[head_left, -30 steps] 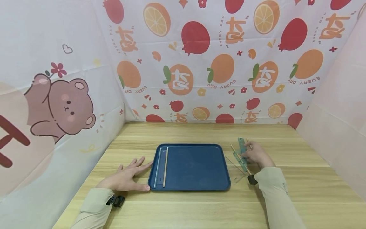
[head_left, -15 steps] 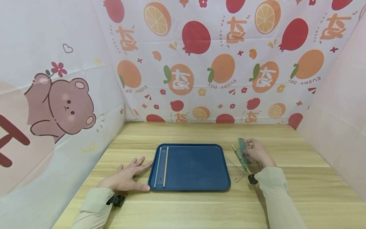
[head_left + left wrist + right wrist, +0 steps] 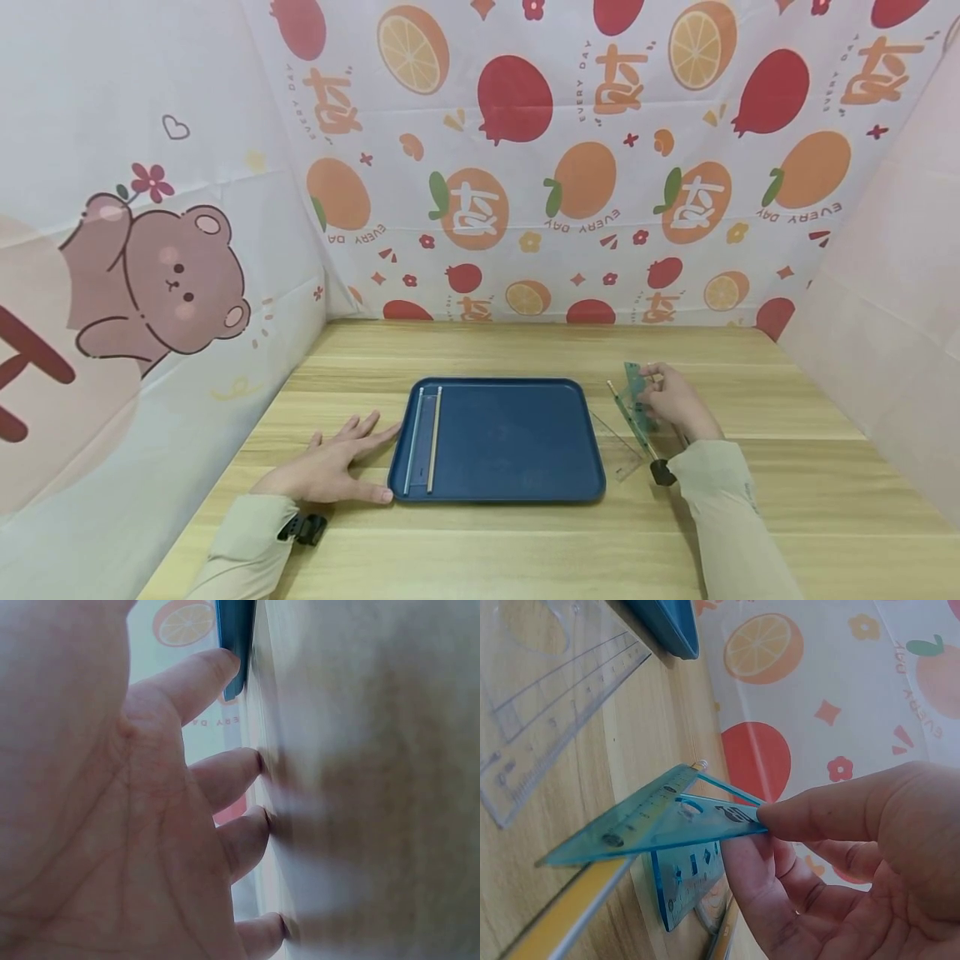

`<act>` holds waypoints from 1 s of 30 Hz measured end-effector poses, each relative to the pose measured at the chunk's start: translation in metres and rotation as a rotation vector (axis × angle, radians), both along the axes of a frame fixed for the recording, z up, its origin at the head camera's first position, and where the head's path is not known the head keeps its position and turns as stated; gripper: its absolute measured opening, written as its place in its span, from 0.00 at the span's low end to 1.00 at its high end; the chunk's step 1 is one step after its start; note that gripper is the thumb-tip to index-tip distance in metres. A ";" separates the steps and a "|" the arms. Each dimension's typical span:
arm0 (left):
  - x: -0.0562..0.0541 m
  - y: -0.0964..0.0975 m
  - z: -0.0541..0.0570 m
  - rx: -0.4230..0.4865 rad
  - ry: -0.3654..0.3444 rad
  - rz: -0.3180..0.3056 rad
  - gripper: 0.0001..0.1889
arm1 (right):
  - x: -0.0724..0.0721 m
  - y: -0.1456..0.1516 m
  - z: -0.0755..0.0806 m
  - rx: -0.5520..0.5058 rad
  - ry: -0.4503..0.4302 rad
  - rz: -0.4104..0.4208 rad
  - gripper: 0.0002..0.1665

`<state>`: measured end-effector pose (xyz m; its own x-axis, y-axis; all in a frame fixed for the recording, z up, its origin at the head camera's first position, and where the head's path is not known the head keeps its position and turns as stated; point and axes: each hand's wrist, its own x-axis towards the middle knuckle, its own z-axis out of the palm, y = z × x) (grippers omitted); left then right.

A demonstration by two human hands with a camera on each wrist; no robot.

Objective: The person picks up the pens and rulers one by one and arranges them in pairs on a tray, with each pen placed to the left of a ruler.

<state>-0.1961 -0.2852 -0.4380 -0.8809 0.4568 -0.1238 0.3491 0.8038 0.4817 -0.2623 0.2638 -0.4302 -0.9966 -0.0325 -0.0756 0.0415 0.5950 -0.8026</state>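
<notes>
My right hand pinches a teal see-through set square between thumb and fingers, tilted above the table in the right wrist view. Beneath it lie a yellow pencil and a second teal ruler with cut-out shapes. Another pencil shows below that ruler. To their left, a clear set square lies flat beside the blue tray. My left hand rests with spread fingers at the tray's left side; in the left wrist view a fingertip touches the tray edge.
Inside the tray, along its left side, lie a pale blue pencil, a clear ruler and a plain wooden pencil. A fruit-print cloth hangs behind the wooden table, with pale cloths on both sides.
Over the last second the teal set square in my right hand has turned and tilted up, while the hand shifted only slightly. My left hand and the tray have stayed in place.
</notes>
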 end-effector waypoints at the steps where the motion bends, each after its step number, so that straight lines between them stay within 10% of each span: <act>1: 0.001 0.000 0.000 -0.001 0.003 -0.001 0.55 | 0.000 0.000 0.000 0.001 0.000 0.002 0.29; 30: 0.001 0.001 0.002 -0.011 -0.007 0.002 0.56 | -0.004 -0.014 0.013 -0.023 0.037 0.035 0.31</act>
